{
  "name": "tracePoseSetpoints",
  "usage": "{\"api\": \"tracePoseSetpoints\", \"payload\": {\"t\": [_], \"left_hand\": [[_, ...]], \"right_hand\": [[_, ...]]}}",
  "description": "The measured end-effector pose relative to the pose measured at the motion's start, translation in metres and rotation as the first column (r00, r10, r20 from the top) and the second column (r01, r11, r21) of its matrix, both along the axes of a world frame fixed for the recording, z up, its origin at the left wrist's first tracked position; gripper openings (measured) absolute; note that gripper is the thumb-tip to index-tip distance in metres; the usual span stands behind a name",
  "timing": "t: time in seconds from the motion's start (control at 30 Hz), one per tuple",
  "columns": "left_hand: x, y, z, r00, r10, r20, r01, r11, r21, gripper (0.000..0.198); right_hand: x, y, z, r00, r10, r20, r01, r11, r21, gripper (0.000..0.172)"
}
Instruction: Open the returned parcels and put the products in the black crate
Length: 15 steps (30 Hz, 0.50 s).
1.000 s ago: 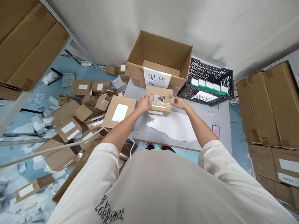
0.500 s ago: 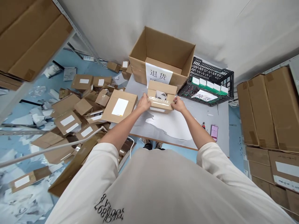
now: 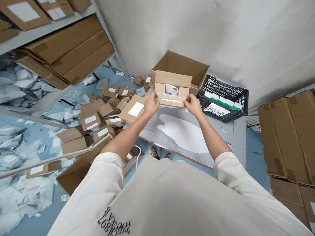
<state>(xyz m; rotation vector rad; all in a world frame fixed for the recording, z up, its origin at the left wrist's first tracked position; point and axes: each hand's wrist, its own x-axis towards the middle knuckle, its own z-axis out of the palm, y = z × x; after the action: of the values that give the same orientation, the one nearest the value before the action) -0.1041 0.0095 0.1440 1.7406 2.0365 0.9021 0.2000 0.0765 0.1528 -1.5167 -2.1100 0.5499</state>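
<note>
Both hands hold a small open cardboard box (image 3: 171,102) between them, in the middle of the head view. Its back flap stands up and a whitish item (image 3: 171,89) shows inside; I cannot make out what it is. Clear tape and a white strip cross the near side. My left hand (image 3: 152,103) is closed on the left end of that side. At the right end, the fingers of my right hand (image 3: 193,104) pinch the edge. Behind it, a large open carton (image 3: 189,64) is partly covered by the small box.
A black plastic crate (image 3: 223,90) with green-and-white boxes stands to the right on the grey table (image 3: 236,141). A white paper sheet (image 3: 184,132) lies nearer me. On the left are a labelled carton (image 3: 133,108), piled cardboard boxes (image 3: 99,108) and a loaded shelf (image 3: 56,23).
Both hands have raised the small box, which now hides the large carton's paper sign. The head view has shifted, bringing more of the left shelf into sight.
</note>
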Motion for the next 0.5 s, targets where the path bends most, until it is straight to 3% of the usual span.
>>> {"api": "tracePoseSetpoints", "payload": {"t": [0.23, 0.5], "left_hand": [[-0.039, -0.041, 0.026, 0.988, 0.153, -0.025, -0.149, 0.983, 0.109, 0.032], [-0.116, -0.087, 0.024, 0.960, 0.272, 0.067, -0.279, 0.953, 0.116, 0.041]], "right_hand": [[-0.058, 0.000, 0.023, 0.998, 0.057, 0.014, -0.058, 0.997, 0.056, 0.019], [-0.162, -0.010, 0.027, 0.980, 0.197, -0.025, -0.196, 0.980, 0.032, 0.023]]}}
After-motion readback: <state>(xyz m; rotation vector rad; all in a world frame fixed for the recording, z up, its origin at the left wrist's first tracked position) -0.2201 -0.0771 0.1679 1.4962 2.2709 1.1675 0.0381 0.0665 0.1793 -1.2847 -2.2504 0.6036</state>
